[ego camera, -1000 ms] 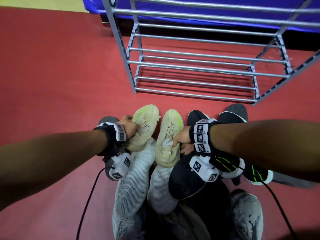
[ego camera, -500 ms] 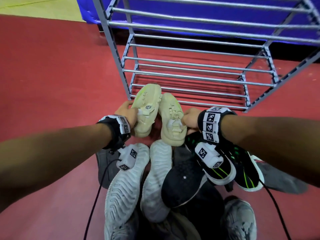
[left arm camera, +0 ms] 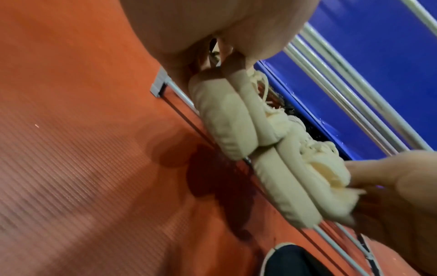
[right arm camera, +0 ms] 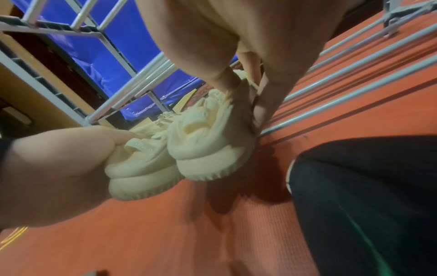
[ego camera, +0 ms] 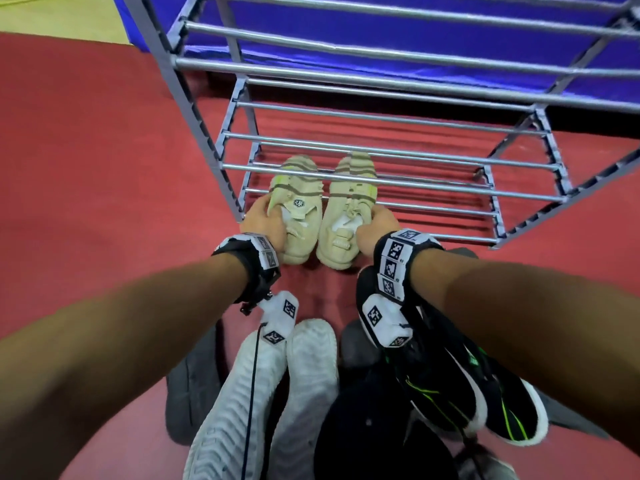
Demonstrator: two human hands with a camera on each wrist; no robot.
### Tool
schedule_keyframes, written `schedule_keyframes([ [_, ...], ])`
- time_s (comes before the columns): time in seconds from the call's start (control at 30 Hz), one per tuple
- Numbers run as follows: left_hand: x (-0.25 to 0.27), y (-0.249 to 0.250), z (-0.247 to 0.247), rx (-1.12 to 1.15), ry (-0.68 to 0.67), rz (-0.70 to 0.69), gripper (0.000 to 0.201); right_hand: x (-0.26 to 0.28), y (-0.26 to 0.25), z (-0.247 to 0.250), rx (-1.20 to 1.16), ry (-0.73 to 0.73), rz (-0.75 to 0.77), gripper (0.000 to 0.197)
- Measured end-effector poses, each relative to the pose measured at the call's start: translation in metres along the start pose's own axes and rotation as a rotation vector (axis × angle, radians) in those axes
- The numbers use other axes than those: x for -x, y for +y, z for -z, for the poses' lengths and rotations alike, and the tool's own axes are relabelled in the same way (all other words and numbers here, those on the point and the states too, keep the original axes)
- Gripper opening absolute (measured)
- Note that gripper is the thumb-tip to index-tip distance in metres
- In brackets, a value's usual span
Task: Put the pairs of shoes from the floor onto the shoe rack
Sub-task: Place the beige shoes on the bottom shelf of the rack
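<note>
Two cream sneakers go toe-first into the bottom tier of the grey metal shoe rack. My left hand grips the left cream sneaker at its collar; my right hand grips the right cream sneaker the same way. Their toes lie under the rack's front bars, the heels stick out toward me. The left wrist view shows both soles side by side, left cream sneaker, right cream sneaker, at the lowest rail. In the right wrist view the heels, right cream sneaker and left cream sneaker, hang just above the red floor.
On the red floor below my arms lie a pair of white-grey sneakers, a pair of black sneakers with green stripes, a black cap-like item and grey shoes. A blue mat stands behind the rack.
Both hands lifted the cream sneakers off the floor pile and carried them forward; their toes now sit inside the rack's bottom tier. The view moved closer to the rack.
</note>
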State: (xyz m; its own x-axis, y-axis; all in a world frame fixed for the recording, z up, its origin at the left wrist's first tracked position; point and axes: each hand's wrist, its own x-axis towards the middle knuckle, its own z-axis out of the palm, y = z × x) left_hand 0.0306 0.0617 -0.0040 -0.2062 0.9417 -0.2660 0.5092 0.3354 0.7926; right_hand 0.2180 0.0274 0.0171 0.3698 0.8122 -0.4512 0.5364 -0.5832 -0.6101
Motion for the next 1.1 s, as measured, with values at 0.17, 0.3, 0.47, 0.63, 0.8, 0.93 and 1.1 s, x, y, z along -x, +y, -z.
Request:
schedule_keyframes([
  [0.17, -0.032, 0.006, -0.015, 0.043, -0.016, 0.04, 0.042, -0.035, -0.017, -0.002, -0.048, 0.044, -0.022, 0.031],
  [0.3, -0.038, -0.01, -0.027, 0.017, -0.13, 0.049, 0.04, -0.038, -0.001, -0.024, -0.172, -0.056, 0.015, 0.039],
  [0.47, -0.037, -0.032, -0.032, 0.066, -0.14, 0.212, 0.069, -0.04, 0.019, -0.032, -0.15, 0.008, -0.053, 0.048],
  [0.63, -0.01, -0.045, -0.037, 0.249, -0.259, 0.325, 0.078, -0.039, 0.019, -0.042, -0.177, 0.024, -0.055, 0.049],
  [0.8, 0.003, -0.039, -0.046, 0.424, -0.229, 0.307, 0.066, -0.041, 0.013, -0.046, -0.282, -0.029, -0.077, 0.045],
  [0.93, -0.02, -0.033, -0.038, 0.464, -0.096, 0.201, 0.043, -0.044, 0.006, -0.048, -0.328, -0.032, -0.028, 0.029],
  [1.1, -0.05, -0.032, -0.022, 0.442, -0.068, 0.186, 0.034, -0.047, -0.02, -0.054, -0.387, -0.072, -0.028, 0.025],
])
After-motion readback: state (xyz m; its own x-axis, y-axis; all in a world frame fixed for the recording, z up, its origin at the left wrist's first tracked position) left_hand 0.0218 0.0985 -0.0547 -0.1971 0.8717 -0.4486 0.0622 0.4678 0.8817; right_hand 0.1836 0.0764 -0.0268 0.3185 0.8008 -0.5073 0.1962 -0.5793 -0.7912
